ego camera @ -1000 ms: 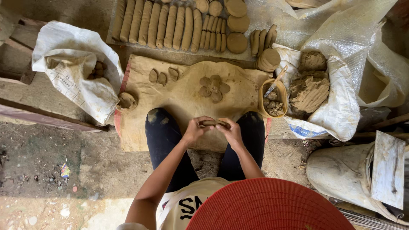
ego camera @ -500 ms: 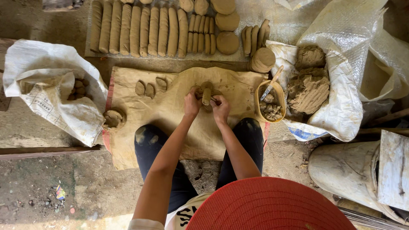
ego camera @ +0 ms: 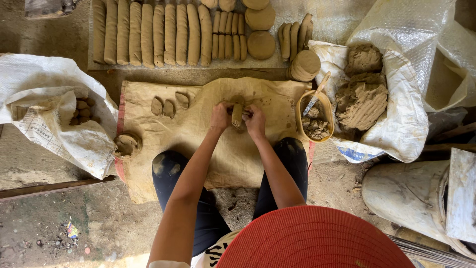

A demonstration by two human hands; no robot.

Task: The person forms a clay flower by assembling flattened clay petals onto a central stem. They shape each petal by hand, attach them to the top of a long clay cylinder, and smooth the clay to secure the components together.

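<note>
two hands, left hand (ego camera: 220, 116) and right hand (ego camera: 255, 120) each in a closed grip on clay piece (ego camera: 237, 114), fingertips hidden

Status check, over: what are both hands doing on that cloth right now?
Left hand and right hand both pressed on an upright clay piece. Piece stands on the tan cloth. Three small clay pieces lie apart to the left; nothing blocking.

Beyond the burlap mat (ego camera: 148, 164) lie rows of clay rolls (ego camera: 148, 32) and discs (ego camera: 261, 44); right of it, a yellow bowl (ego camera: 301, 106) and bagged clay (ego camera: 362, 99); left, a white sack (ego camera: 54, 124).
</note>
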